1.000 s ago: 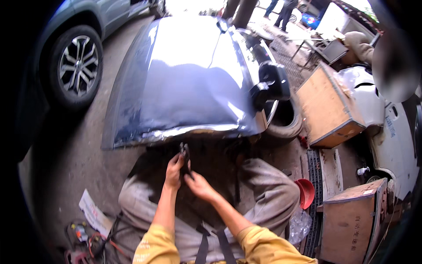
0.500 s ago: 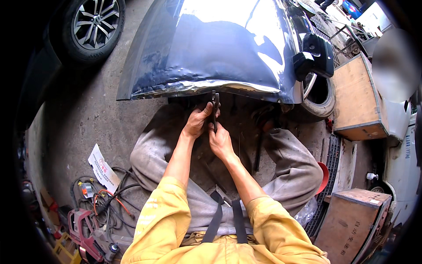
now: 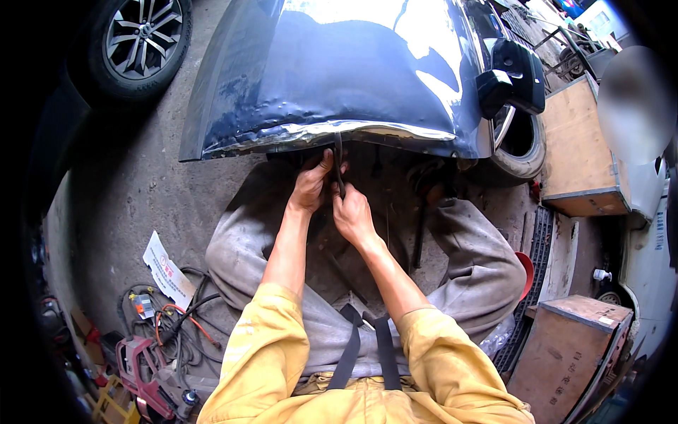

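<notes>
A dark blue car door (image 3: 332,78) lies in front of me, its near edge (image 3: 296,132) crumpled and scraped to bare metal. Dark metal pliers (image 3: 338,152) meet that edge near its middle, with the top end over the rim. My left hand (image 3: 309,185) is closed round the upper part of the pliers, thumb pointing up. Lower down, my right hand (image 3: 352,213) grips the handle end. How the jaws sit under the edge is hidden.
A mirror (image 3: 515,78) sticks out at the door's right, above a tyre (image 3: 512,166). Wooden crates (image 3: 579,134) stand to the right. Cables (image 3: 180,325), a paper sheet (image 3: 168,268) and a red tool (image 3: 141,360) lie at left. A car wheel (image 3: 145,39) is far left.
The pliers have turned, showing a narrower side, and now reach higher over the door edge. Both hands stay on them, shifted slightly left. The view has shifted a little.
</notes>
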Action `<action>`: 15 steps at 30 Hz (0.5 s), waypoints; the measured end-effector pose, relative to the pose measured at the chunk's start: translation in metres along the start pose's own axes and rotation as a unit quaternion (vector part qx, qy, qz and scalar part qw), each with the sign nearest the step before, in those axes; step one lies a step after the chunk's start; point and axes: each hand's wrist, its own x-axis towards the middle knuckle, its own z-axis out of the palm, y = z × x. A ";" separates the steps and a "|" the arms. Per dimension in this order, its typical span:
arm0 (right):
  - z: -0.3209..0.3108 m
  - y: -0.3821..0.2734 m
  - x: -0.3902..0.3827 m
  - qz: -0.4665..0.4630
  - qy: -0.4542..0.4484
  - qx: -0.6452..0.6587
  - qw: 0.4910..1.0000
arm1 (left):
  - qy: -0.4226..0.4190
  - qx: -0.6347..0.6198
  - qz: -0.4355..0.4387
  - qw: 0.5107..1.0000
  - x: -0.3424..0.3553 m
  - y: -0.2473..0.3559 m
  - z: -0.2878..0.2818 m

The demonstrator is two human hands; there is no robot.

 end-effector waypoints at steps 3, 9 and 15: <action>0.007 0.006 0.003 -0.002 0.011 0.011 1.000 | 0.000 0.041 -0.006 0.999 0.002 0.002 -0.004; 0.020 0.019 0.005 0.023 0.023 0.014 0.999 | 0.002 0.042 -0.004 0.999 0.002 0.000 -0.003; 0.029 0.009 0.009 0.063 0.076 0.112 0.989 | -0.033 -0.004 0.032 0.999 0.003 0.002 0.004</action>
